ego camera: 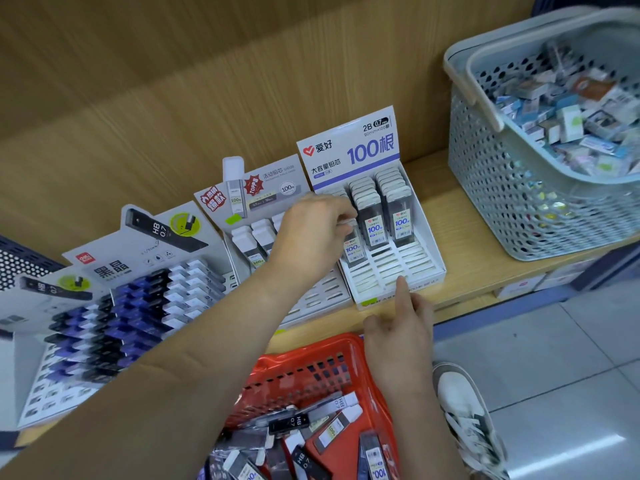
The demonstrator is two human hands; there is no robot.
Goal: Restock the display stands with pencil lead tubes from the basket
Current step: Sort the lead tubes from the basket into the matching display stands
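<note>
left hand (pixel 311 233) pinches lead tube (pixel 351 249) in stand (pixel 424 237) | right hand (pixel 398 330) index straight, touching stand front

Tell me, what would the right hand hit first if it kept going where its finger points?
Probably the front edge of the white display stand: the right hand points its forefinger right at it, with the stand's empty slots just beyond. Whether it touches yet is unclear from this one view.

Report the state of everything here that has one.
White cardboard display stand: back rows filled, front slots empty.
Left hand: pinches a dark pencil lead tube in that stand's left column.
Right hand: forefinger touches that stand's front edge.
Red plastic basket: holds loose tubes.
Grey perforated plastic basket: full of small packs.
</note>
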